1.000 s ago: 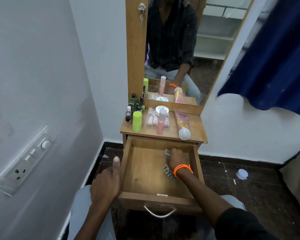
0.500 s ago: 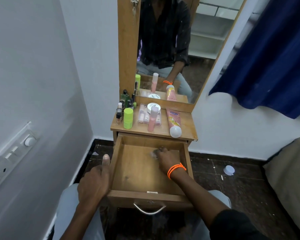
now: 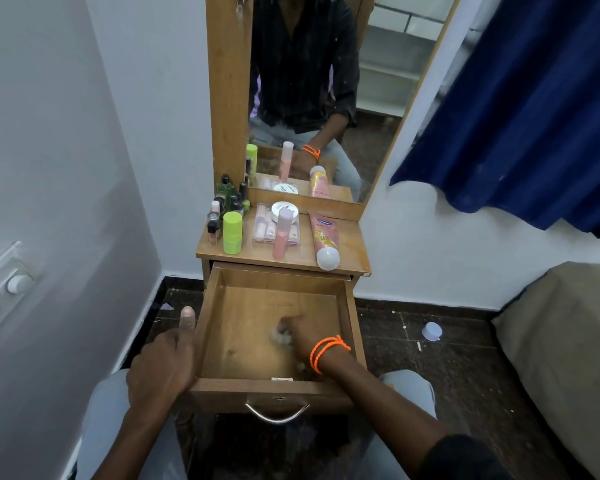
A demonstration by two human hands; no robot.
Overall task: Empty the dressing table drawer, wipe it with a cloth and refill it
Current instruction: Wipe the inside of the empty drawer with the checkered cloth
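The wooden drawer [image 3: 207,318] is pulled out wide and holds nothing but my hand and a cloth. My right hand [image 3: 303,336], with orange bands at the wrist, presses a small pale cloth [image 3: 280,337] against the drawer floor near its middle; the cloth is blurred. My left hand [image 3: 165,367] grips the drawer's left wall near the front corner, thumb up. On the dressing table top [image 3: 352,242] stand a green container [image 3: 232,232], a pink bottle [image 3: 281,233], a clear box [image 3: 262,228] with a white jar, a lying pink tube [image 3: 323,239] and several small bottles [image 3: 219,209].
A mirror [image 3: 326,81] rises behind the table top. A white wall with a switch panel [image 3: 4,289] runs close on the left. A blue curtain [image 3: 520,98] hangs on the right above a beige cushion [image 3: 561,358]. A small white cap [image 3: 432,331] lies on the dark floor.
My right hand has slid the cloth from the drawer's back right toward the middle. The left hand has stayed on the drawer's left wall.
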